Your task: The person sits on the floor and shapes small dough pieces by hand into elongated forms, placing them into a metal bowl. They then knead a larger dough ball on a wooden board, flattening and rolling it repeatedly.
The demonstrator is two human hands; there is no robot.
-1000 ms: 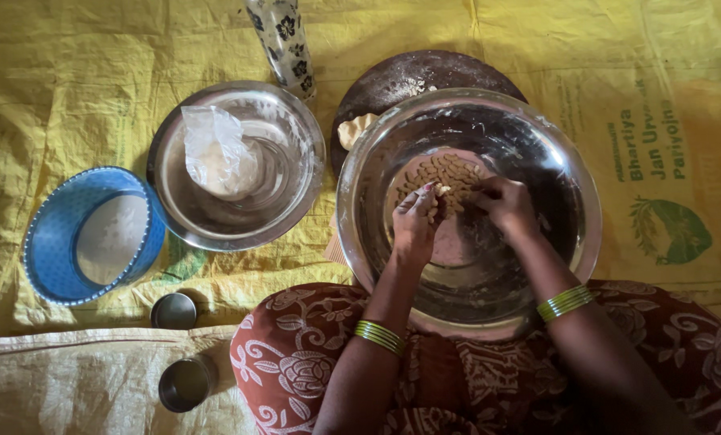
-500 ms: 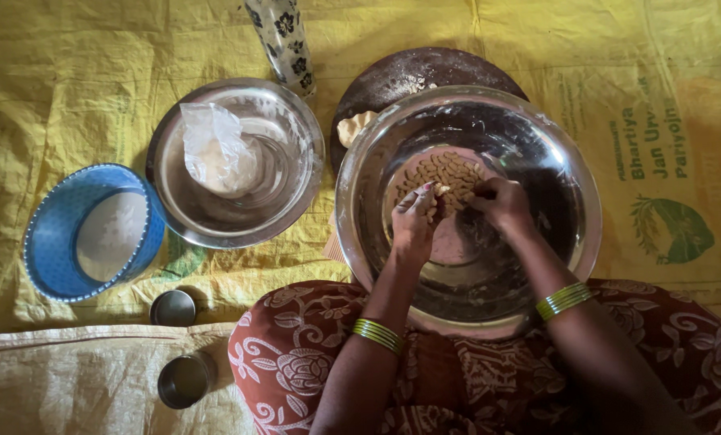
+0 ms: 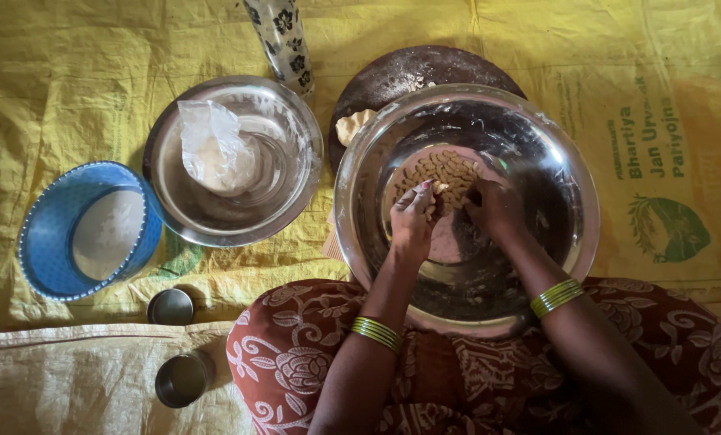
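Plastic blue sieve (image 3: 50, 242) with pale mesh sits leftmost, beside a shiny steel bowl (image 3: 288, 173) cradling a crinkled clear bag (image 3: 211, 145). Rightward, in the wide steel basin (image 3: 554, 169), left hand (image 3: 413, 221) and right hand (image 3: 497, 211) pinch the knobbly tan dough (image 3: 441, 171).

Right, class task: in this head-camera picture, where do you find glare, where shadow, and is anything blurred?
Head view: glare streaks the rim of the large steel bowl; its inside right goes dark under the right hand; the left hand and brown dough disc look sharp; the small steel cup sits dim.
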